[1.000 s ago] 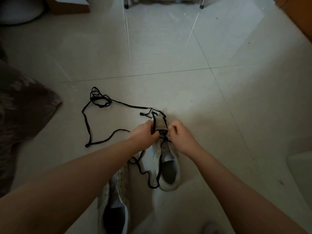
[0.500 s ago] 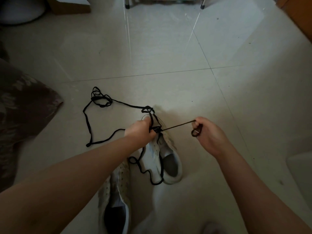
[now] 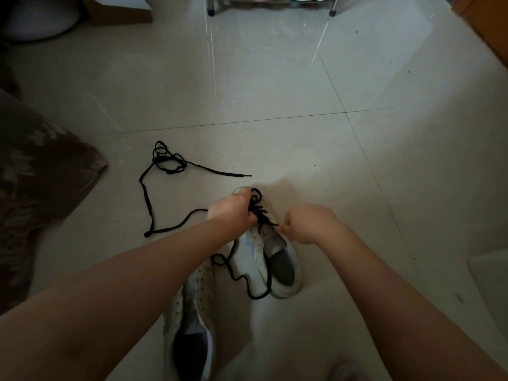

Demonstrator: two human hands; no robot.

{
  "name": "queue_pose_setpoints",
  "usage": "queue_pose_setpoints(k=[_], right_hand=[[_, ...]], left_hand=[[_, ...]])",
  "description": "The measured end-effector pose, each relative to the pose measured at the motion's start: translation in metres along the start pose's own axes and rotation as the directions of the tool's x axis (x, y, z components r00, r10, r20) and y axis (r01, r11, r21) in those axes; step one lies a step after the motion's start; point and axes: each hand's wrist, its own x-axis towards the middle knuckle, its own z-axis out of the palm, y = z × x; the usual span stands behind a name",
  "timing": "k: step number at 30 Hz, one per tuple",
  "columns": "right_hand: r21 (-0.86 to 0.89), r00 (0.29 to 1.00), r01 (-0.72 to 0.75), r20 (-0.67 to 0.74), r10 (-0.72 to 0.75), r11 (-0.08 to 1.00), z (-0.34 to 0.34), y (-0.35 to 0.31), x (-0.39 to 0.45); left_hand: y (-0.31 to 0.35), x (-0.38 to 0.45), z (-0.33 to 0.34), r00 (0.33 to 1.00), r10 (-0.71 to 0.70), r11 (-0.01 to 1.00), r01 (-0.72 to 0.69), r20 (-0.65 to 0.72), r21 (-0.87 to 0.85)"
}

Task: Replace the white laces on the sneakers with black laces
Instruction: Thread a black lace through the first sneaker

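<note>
Nearest, at 6 o'clock: an unlaced white sneaker (image 3: 192, 320) on the floor (image 3: 275, 86), opening toward the camera, no lace in it. Just past it at 5 o'clock the second white sneaker (image 3: 272, 259), toe pointing away, w/ a black lace (image 3: 259, 213) criss-crossed through the front eyelets; the lace's free part loops down the shoe's left side and curls round the heel.

Left hand (image 3: 233, 209) sits over the toe area, fingers curled, gripping shoe & lace at the crossings; lace lies right under its fingertips. Right hand (image 3: 310, 224) at the shoe's 3 o'clock side, fingers together in a pinch beside the eyelet row, apparently on the lace end — too dark to be sure what's in the pinch.

Farther out at 10–11 o'clock: a spare black lace (image 3: 167, 160) on the floor, tangled bundle, one tip running toward 3 o'clock, another strand trailing back toward the left wrist.

Dark patterned fabric (image 3: 35, 171) at 9 o'clock. At 12 o'clock, a rack's legs (image 3: 211, 6) w/ shoes. No brand or writing readable anywhere.
</note>
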Motion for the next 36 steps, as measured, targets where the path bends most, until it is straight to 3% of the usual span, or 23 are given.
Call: queue_pose_setpoints(k=[3,5,7,9,12,14,19,21,22,24,25,26,28,30,31,32,34,35,36], right_hand=[[0.243,0.998,0.01,-0.056,0.004,0.97,-0.01,0.032,-0.001],[0.578,0.982,0.081,-0.184,0.033,0.812,-0.008,0.047,-0.004],[0.868,0.976,0.14,-0.203,0.082,0.477,0.0,0.038,-0.012],[0.971,0.978,0.19,-0.2,0.06,0.143,0.006,0.016,-0.012],[0.931,0.991,0.129,-0.128,0.025,-0.341,0.004,-0.012,-0.005],[0.867,0.998,0.062,-0.057,0.026,-0.495,0.0,-0.021,0.0],[0.825,0.998,0.017,0.016,0.054,-0.565,-0.008,0.013,0.004],[0.87,0.986,0.064,0.02,0.166,-0.49,-0.008,0.035,0.003],[0.939,0.968,0.101,-0.016,0.251,-0.329,-0.005,0.042,0.002],[0.951,0.937,0.111,-0.197,0.29,0.29,0.007,0.044,0.0],[0.804,0.943,0.088,-0.257,0.21,0.588,0.015,0.039,0.0],[0.616,0.96,0.077,-0.258,0.108,0.784,0.022,0.032,0.0],[0.315,0.976,0.081,-0.218,-0.011,0.946,0.028,0.02,-0.001],[0.261,0.96,0.137,-0.271,-0.064,0.956,0.023,0.018,-0.005],[0.368,0.946,0.192,-0.315,-0.072,0.91,0.017,0.022,-0.007],[0.569,0.93,0.251,-0.367,-0.032,0.783,0.011,0.029,-0.01],[0.9,0.897,0.352,-0.403,0.182,0.255,0.003,0.046,-0.012],[0.921,0.887,0.387,-0.383,0.259,0.036,0.003,0.052,-0.011],[0.914,0.887,0.396,-0.357,0.291,-0.085,0.005,0.054,-0.008]], left_hand=[[-0.005,-0.001,0.0,1.0,-0.005,0.999,0.005,0.002,-0.045],[-0.008,0.0,0.0,1.0,-0.011,0.994,0.012,0.018,-0.11],[-0.011,0.003,0.003,0.999,-0.039,0.98,0.045,0.034,-0.195],[-0.01,0.003,0.007,0.996,-0.077,0.955,0.084,0.035,-0.286],[-0.006,-0.001,0.011,0.995,-0.089,0.931,0.101,0.048,-0.352],[-0.006,-0.003,0.011,0.997,-0.069,0.93,0.08,0.045,-0.358],[-0.011,-0.002,0.006,1.0,-0.003,0.936,0.008,0.016,-0.351],[-0.015,-0.002,0.004,1.0,-0.011,0.918,0.022,0.029,-0.396],[-0.016,-0.002,0.004,0.999,-0.013,0.911,0.025,0.032,-0.411],[-0.017,-0.001,0.005,1.0,-0.015,0.909,0.024,0.025,-0.416],[-0.016,-0.001,0.006,1.0,-0.013,0.913,0.018,0.015,-0.408],[-0.015,0.0,0.007,1.0,-0.008,0.918,0.008,0.002,-0.396],[-0.015,0.0,0.009,1.0,0.0,0.925,-0.008,-0.022,-0.379],[-0.016,-0.002,0.011,0.999,0.02,0.936,-0.032,-0.037,-0.35],[-0.017,-0.002,0.012,0.999,0.031,0.945,-0.043,-0.041,-0.324],[-0.018,-0.002,0.012,0.998,0.037,0.953,-0.049,-0.046,-0.299],[-0.019,-0.001,0.013,0.998,0.026,0.96,-0.041,-0.056,-0.277],[-0.02,0.0,0.012,0.998,0.012,0.959,-0.028,-0.058,-0.282],[-0.019,0.001,0.012,0.999,-0.002,0.958,-0.013,-0.053,-0.287]])
